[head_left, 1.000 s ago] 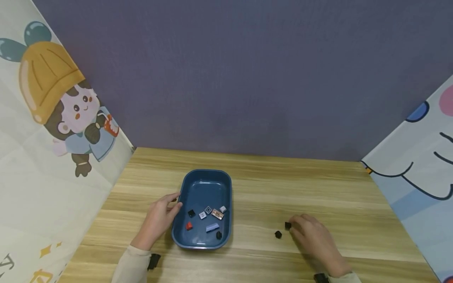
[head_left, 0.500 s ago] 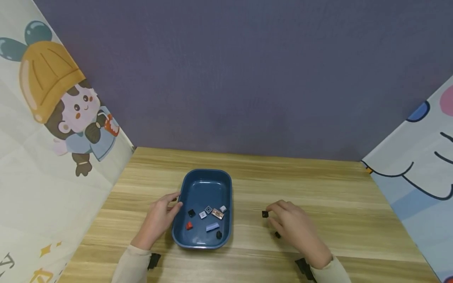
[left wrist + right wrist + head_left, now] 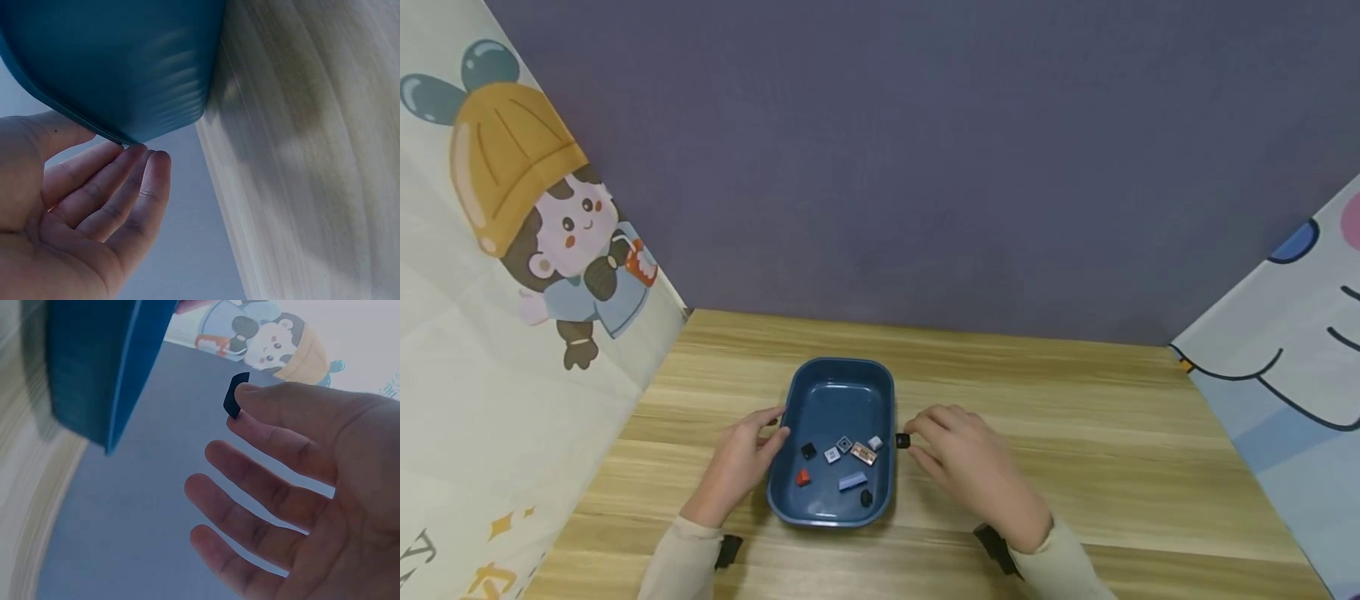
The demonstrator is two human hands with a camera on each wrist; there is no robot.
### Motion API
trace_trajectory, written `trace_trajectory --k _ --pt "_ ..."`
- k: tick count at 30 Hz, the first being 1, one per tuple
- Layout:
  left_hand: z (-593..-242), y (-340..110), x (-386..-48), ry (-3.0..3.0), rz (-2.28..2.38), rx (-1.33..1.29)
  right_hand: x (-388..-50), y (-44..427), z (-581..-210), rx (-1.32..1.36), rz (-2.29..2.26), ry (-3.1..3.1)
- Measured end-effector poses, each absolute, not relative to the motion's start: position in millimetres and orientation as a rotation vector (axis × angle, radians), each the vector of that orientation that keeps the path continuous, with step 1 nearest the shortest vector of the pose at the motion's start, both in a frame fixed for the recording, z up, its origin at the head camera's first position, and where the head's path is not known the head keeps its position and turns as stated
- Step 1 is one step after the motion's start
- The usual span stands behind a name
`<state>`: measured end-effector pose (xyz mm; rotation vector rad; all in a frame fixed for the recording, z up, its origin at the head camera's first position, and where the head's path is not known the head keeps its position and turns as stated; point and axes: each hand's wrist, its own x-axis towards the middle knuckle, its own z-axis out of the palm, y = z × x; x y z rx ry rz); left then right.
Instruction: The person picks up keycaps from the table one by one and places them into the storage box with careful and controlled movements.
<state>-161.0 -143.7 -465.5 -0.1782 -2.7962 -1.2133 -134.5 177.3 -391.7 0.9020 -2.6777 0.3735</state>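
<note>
A blue tray (image 3: 831,510) stands on the table in the head view. My left hand (image 3: 739,458) grips its left rim, thumb at the rim and fingers along the outside; the left wrist view shows the fingertips (image 3: 159,164) against the tray's edge. My right hand (image 3: 973,467) pinches a small black keycap (image 3: 902,440) between thumb and index finger, just outside the tray's right wall. In the right wrist view, the black keycap (image 3: 232,397) is held at the fingertips while the other fingers extend loosely apart.
Several keycaps lie in the tray's near half: a red one (image 3: 803,477), a long lavender one (image 3: 852,481), a copper-coloured one (image 3: 863,452), white ones and black ones. A purple-grey panel (image 3: 925,167) rises behind the wooden table (image 3: 1075,392), with printed side walls.
My right hand has carried the black keycap leftward from the table's right to beside the tray. Another black keycap on the table is now hidden from view. The left hand stays on the tray.
</note>
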Motion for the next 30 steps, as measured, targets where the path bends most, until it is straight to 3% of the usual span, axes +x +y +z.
trace_trajectory --k 15,30 --pt "-466.7 -144.4 -161.3 -2.779 -1.223 -0.179 -137.8 154.9 -389.8 0.986 0.405 -2.653" --pt "-466.6 -144.4 -161.5 -2.788 -1.249 -0.168 -130.1 182.8 -396.2 0.913 0.376 -2.664"
